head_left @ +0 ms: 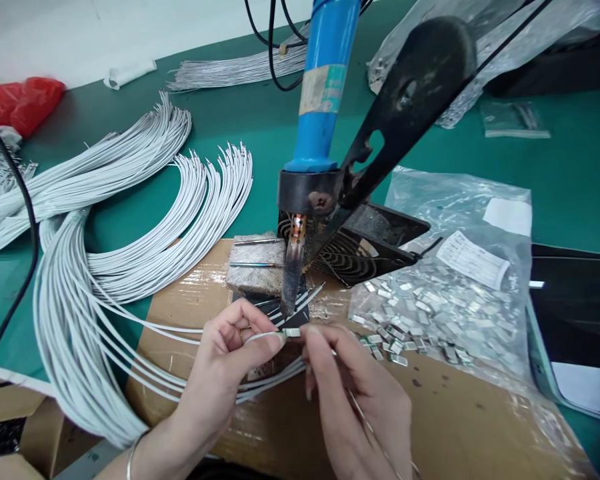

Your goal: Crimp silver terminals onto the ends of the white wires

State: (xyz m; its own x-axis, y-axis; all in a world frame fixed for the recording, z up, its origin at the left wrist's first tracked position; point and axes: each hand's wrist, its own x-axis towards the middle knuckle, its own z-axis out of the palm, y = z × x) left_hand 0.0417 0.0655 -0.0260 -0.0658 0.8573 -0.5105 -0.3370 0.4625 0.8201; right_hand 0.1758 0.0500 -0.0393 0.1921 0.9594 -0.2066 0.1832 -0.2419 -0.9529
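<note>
small metal tab (293,332) on end of white wire (263,337), just below soldering iron tip (290,293); left hand (225,353) nearly closed, thumb and forefinger pinching wire, more wires trailing under palm; right hand (350,393) nearly closed, fingertips (307,337) pinching tab, thin metal rod (367,417) running down past palm; blue iron handle (325,87) above, black stand (307,190) behind tip; stone block (255,267) with two slim tools (255,253) on it; cardboard (260,427) under hands; clear bag of metal tabs (430,300) to right; white wire bundles (130,267) to left on green bench (565,173); red bag (25,107) far left
</note>
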